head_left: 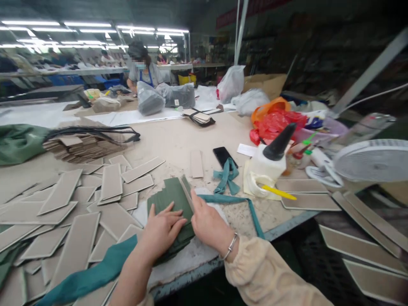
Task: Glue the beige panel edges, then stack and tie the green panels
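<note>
My left hand [161,231] lies flat with its fingers stretched out on a stack of dark green fabric pieces [170,195] at the table's near edge. My right hand [207,223] rests beside it on the right edge of the same stack, fingers pressed down flat along a narrow strip [186,191]. A teal strap [229,199] runs from the stack to the right and bends down over the table edge. A teal sleeve cover [92,274] is on my left forearm, and a bracelet is on my right wrist.
Several grey cardboard strips [63,199] are scattered left of the stack. A white glue bottle with a black nozzle [269,159], a phone [225,156] and a knotted teal strap [228,176] lie to the right. A white fan [372,159] stands far right. Another person [142,70] works at the far end.
</note>
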Available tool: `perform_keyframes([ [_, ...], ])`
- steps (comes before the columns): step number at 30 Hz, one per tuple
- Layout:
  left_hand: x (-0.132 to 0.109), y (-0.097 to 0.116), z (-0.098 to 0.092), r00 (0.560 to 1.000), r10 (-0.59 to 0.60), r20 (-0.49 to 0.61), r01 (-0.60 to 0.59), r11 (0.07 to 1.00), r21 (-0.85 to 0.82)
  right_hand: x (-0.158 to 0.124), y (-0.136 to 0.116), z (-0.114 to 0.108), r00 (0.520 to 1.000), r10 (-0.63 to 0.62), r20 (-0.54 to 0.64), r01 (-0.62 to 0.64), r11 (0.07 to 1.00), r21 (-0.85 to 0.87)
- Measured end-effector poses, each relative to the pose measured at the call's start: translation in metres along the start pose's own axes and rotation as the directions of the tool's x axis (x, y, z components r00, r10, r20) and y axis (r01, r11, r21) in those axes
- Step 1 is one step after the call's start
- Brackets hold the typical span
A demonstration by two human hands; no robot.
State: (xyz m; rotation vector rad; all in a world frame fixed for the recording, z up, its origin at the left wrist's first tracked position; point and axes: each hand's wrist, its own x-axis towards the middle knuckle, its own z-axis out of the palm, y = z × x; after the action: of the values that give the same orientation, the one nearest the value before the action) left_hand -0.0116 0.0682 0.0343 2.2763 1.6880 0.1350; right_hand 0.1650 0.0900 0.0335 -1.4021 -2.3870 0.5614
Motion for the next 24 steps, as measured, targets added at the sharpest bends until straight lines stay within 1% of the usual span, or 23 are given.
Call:
perform_keyframes([
  [1, -0.001, -0.003, 0.0, 1.0, 0.015, -0.027, -0.015, 1.0, -0.005, 0.0, -0.001, 0.0, 1.0, -0.003, 0.0, 0.003, 1.0, -0.012],
  [2, 0.001, -0.007, 0.001, 0.996, 0.015, -0.086, -0.015, 1.0, 0.009, 0.0, -0.002, -0.001, 1.0, -0.005, -0.004, 0.005, 1.0, -0.022],
  [4, 0.008, -0.013, 0.006, 0.976, -0.005, -0.216, 0.018, 0.998, 0.062, 0.001, -0.003, -0.001, 1.0, -0.007, -0.015, 0.007, 1.0, -0.029],
  [5, 0.012, -0.014, 0.008, 0.967, -0.02, -0.253, 0.043, 0.996, 0.083, 0.002, -0.003, -0.001, 1.0, -0.007, -0.021, 0.006, 1.0, -0.025],
  [6, 0.015, -0.015, 0.011, 0.965, -0.036, -0.259, 0.062, 0.994, 0.092, 0.002, -0.003, 0.0, 1.0, -0.007, -0.023, 0.007, 1.0, -0.018],
  [8, 0.019, -0.012, 0.013, 0.978, -0.054, -0.2, 0.069, 0.995, 0.066, 0.002, -0.002, 0.0, 1.0, -0.005, -0.028, 0.005, 1.0, 0.009],
  [10, 0.018, -0.004, 0.012, 0.984, -0.072, -0.161, 0.067, 0.997, -0.033, 0.001, 0.001, 0.002, 1.0, 0.007, -0.03, -0.005, 0.999, 0.046],
  [11, 0.016, 0.001, 0.012, 0.98, -0.091, -0.175, 0.074, 0.992, -0.099, 0.001, 0.002, 0.003, 0.999, 0.017, -0.027, -0.015, 0.998, 0.058],
  [12, 0.014, 0.006, 0.011, 0.968, -0.136, -0.211, 0.099, 0.98, -0.174, 0.001, 0.004, 0.004, 0.999, 0.028, -0.023, -0.027, 0.998, 0.059],
  [14, 0.012, 0.016, 0.011, 0.918, -0.26, -0.3, 0.156, 0.932, -0.328, 0.002, 0.008, 0.008, 0.999, 0.049, -0.01, -0.049, 0.998, 0.035],
  [16, 0.014, 0.024, 0.014, 0.878, -0.341, -0.337, 0.147, 0.86, -0.488, 0.003, 0.012, 0.011, 0.998, 0.064, 0.01, -0.064, 0.998, 0.001],
  [17, 0.016, 0.027, 0.016, 0.868, -0.362, -0.339, 0.124, 0.821, -0.557, 0.003, 0.014, 0.012, 0.997, 0.068, 0.019, -0.068, 0.998, -0.011],
  [19, 0.022, 0.031, 0.021, 0.865, -0.381, -0.325, 0.083, 0.749, -0.657, 0.003, 0.016, 0.012, 0.997, 0.067, 0.027, -0.066, 0.997, -0.029],
  [21, 0.029, 0.032, 0.025, 0.872, -0.392, -0.294, 0.08, 0.707, -0.703, 0.003, 0.016, 0.012, 0.998, 0.058, 0.019, -0.058, 0.997, -0.043],
  [24, 0.036, 0.031, 0.027, 0.901, -0.356, -0.249, 0.091, 0.715, -0.693, 0.002, 0.016, 0.011, 0.999, 0.045, 0.005, -0.045, 0.998, -0.051],
])
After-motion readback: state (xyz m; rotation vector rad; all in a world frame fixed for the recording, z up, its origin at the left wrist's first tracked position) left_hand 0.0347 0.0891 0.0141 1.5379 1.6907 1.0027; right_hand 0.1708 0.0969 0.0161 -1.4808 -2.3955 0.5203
